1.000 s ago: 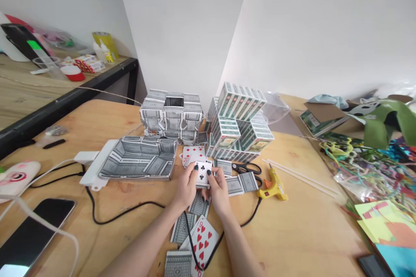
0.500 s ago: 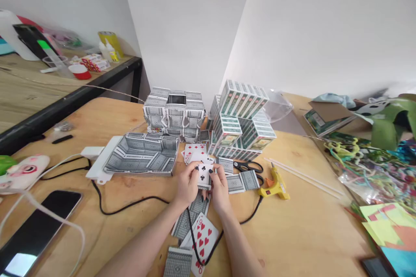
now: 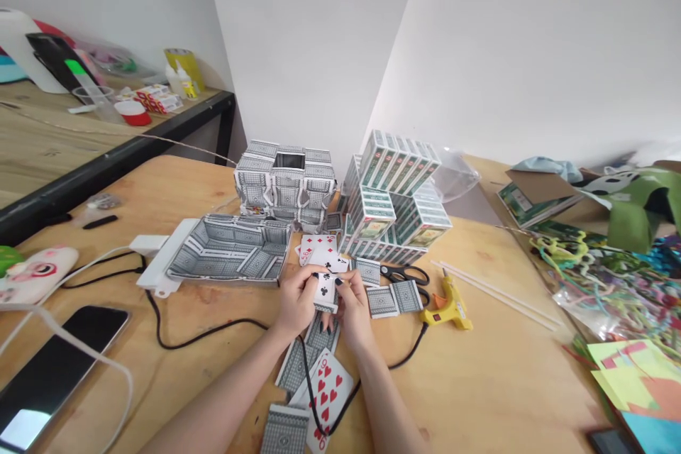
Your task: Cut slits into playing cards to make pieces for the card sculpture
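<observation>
So the clubs card (image 3: pixel 324 291) has tipped a bit and drifted slightly left with both hands. It's right between them: left hand (image 3: pixel 296 303) pinching its left side, right hand (image 3: pixel 355 308) gripping the right edge, patterned cards (image 3: pixel 298 367) lying nearby.

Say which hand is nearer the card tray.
Left. The left hand is close to the near right corner of the card tray; the right hand is farther right, on the other side of the clubs card.
</observation>
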A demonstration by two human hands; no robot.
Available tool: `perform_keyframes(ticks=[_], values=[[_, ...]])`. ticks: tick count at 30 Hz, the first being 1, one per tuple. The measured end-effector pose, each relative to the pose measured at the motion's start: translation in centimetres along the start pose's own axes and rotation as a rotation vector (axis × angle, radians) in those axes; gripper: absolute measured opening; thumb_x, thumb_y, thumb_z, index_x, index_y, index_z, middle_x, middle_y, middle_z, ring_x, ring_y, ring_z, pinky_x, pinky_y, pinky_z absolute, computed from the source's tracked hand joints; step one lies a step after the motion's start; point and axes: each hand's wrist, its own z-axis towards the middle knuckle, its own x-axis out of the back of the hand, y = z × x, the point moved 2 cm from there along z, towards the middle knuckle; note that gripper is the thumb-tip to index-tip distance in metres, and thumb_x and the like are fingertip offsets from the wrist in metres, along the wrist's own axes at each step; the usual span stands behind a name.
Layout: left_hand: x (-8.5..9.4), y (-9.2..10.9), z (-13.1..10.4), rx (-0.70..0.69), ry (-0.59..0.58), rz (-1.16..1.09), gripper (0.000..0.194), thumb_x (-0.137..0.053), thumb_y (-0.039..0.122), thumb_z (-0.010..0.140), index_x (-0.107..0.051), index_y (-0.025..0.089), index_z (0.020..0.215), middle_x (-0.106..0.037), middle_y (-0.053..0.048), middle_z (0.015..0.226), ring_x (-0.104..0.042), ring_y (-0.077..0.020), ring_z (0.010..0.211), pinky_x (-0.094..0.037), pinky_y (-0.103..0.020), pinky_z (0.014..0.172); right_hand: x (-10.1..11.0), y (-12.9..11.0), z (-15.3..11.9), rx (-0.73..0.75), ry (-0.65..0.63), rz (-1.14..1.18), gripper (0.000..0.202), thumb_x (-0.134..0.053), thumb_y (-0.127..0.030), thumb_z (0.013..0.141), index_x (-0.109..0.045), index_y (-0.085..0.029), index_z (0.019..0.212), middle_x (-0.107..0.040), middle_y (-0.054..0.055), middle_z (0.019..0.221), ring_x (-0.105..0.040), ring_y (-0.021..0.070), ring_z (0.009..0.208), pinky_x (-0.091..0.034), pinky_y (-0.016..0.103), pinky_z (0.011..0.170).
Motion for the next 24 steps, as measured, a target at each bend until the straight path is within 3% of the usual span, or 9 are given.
perform_keyframes(ticks=[9,13,17,20,22,24], values=[[0.0,0.2,0.1,0.003,-0.071,-0.095,0.019,-0.04,0.017,0.073,-0.058,0.016,0.065,-0.05,0.003,0.052,-0.042,-0.009,0.046,-0.032,-0.02,0.044,0.0,-0.3,-0.2,-0.043,-0.022,0.047,0.015,-0.047,-0.032,0.076,-0.035,-0.026,0.082,-0.048,-0.011,0.043,-0.045,0.0108,0.026,-0.028,0.017,0.024],[0.6,0.2,0.3,-0.068,-0.149,-0.117,0.019,-0.039,0.018,0.074,-0.057,0.016,0.066,-0.049,0.003,0.051,-0.04,-0.0094,0.046,-0.031,-0.021,0.044,0.0,-0.2,-0.3,-0.14,-0.111,0.071,0.023,-0.046,-0.041,0.075,-0.038,-0.026,0.091,-0.053,-0.008,0.051,-0.051,0.0129,0.033,-0.032,0.018,0.025],[0.8,0.2,0.3,-0.082,-0.227,-0.1,0.022,-0.039,0.026,0.08,-0.055,0.016,0.069,-0.049,0.003,0.053,-0.041,-0.0095,0.045,-0.031,-0.021,0.043,0.2,0.3,-0.1,-0.176,-0.119,0.004,0.024,-0.05,-0.046,0.078,-0.04,-0.025,0.085,-0.055,-0.006,0.056,-0.053,0.012,0.037,-0.031,0.017,0.028],[0.6,0.3,0.4,-0.051,-0.215,-0.01,0.021,-0.041,0.029,0.083,-0.058,0.016,0.079,-0.053,0.002,0.059,-0.046,-0.0099,0.049,-0.035,-0.021,0.046,0.7,0.5,0.2,-0.122,-0.084,-0.019,0.025,-0.054,-0.044,0.077,-0.041,-0.024,0.082,-0.055,-0.006,0.057,-0.053,0.0119,0.041,-0.035,0.019,0.032],[0.4,0.2,0.7,-0.019,-0.157,0.037,0.02,-0.045,0.03,0.082,-0.057,0.017,0.092,-0.057,0.0,0.068,-0.051,-0.011,0.056,-0.039,-0.021,0.051,1.1,0.5,0.4,-0.045,-0.013,-0.022,0.024,-0.056,-0.043,0.076,-0.042,-0.024,0.081,-0.056,-0.005,0.063,-0.053,0.0111,0.046,-0.04,0.02,0.037],[0.2,0.1,1.0,-0.001,-0.12,0.076,0.02,-0.048,0.03,0.081,-0.057,0.017,0.094,-0.059,-0.001,0.075,-0.055,-0.0124,0.064,-0.043,-0.022,0.057,1.6,0.5,0.5,0.038,0.063,-0.05,0.022,-0.058,-0.04,0.076,-0.045,-0.023,0.08,-0.057,-0.004,0.069,-0.053,0.0096,0.052,-0.043,0.021,0.045]])
